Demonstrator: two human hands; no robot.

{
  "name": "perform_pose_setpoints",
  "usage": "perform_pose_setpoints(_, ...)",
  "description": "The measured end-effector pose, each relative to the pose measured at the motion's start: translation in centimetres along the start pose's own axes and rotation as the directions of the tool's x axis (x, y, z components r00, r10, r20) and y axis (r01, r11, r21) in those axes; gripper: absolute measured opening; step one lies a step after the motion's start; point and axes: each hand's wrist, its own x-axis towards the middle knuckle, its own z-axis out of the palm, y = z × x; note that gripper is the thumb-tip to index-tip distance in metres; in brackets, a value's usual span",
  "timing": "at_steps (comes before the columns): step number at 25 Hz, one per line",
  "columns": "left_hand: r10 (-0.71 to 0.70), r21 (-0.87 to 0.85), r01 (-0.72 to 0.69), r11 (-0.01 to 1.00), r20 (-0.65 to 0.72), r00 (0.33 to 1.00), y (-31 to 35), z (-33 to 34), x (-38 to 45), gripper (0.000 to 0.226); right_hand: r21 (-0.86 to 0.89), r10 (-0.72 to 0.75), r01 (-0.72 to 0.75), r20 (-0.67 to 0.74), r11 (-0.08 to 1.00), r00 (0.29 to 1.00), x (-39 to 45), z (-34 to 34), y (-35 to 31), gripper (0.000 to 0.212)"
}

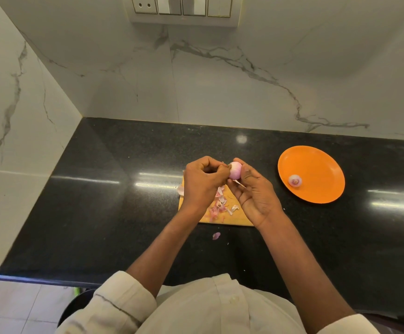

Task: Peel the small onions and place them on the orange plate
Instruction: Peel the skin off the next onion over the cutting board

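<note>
Both hands, left and right, pinch a small pink onion mid-frame; right of them, a round orange plate holds one peeled onion; the wooden board is partly hidden.

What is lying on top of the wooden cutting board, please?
Pink onion peelings lie on the cutting board. Both hands hold an onion above it and cover much of it.
</note>
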Motion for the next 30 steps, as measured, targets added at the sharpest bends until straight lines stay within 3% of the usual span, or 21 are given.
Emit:
perform_pose_setpoints(3, -0.034, -0.134, 0.048, 0.99, 0.102, 0.994, -0.2, -0.7, 0.0, 0.013, 0.048, 0.042, -0.041, -0.023, 0.998, 0.999, 0.0, -0.1, -0.3, 0.025)
perform_pose_setpoints(9, 0.041, 0.004, -0.042, 0.999, 0.159, 0.986, -0.5, -0.8, -0.5, 0.024, -0.078, -0.005, 0.001, -0.046, 0.997, 0.999, -0.4, 0.1, -0.3, 0.018)
perform_pose_setpoints(14, -0.084, -0.021, 0.089, 0.996, 0.18, 0.98, -0.9, -1.1, -0.9, 0.029, -0.268, -0.089, 0.09, 0.013, 0.959, 0.996, -0.4, -0.3, -0.2, 0.023)
perform_pose_setpoints(16, -0.078, -0.002, 0.08, 0.997, 0.141, 0.987, -0.9, -0.8, -1.5, 0.022, -0.281, -0.103, 0.109, 0.039, 0.954, 0.994, -0.4, -0.5, -0.1, 0.024)
perform_pose_setpoints(19, -0.039, 0.08, 0.041, 0.996, -0.021, 0.999, -0.4, 0.3, -2.3, 0.013, -0.328, -0.092, 0.106, 0.058, 0.939, 0.994, -0.4, -0.4, -0.1, 0.025)
perform_pose_setpoints(23, 0.01, 0.142, 0.016, 0.99, -0.185, 0.983, -0.2, 1.9, -3.1, 0.013, -0.396, -0.065, 0.091, 0.076, 0.914, 0.995, -0.5, -0.2, -0.8, 0.022)
perform_pose_setpoints(27, -0.048, 0.076, 0.064, 0.995, -0.204, 0.978, -0.3, 1.6, -2.3, 0.017, -0.405, 0.001, 0.018, 0.047, 0.914, 0.999, -0.5, 0.2, -1.2, 0.022)
perform_pose_setpoints(30, -0.12, -0.021, 0.119, 0.993, -0.116, 0.986, -0.8, 0.8, -1.5, 0.023, -0.397, -0.009, 0.009, 0.002, 0.918, 1.0, 0.1, 0.8, -0.7, 0.022)
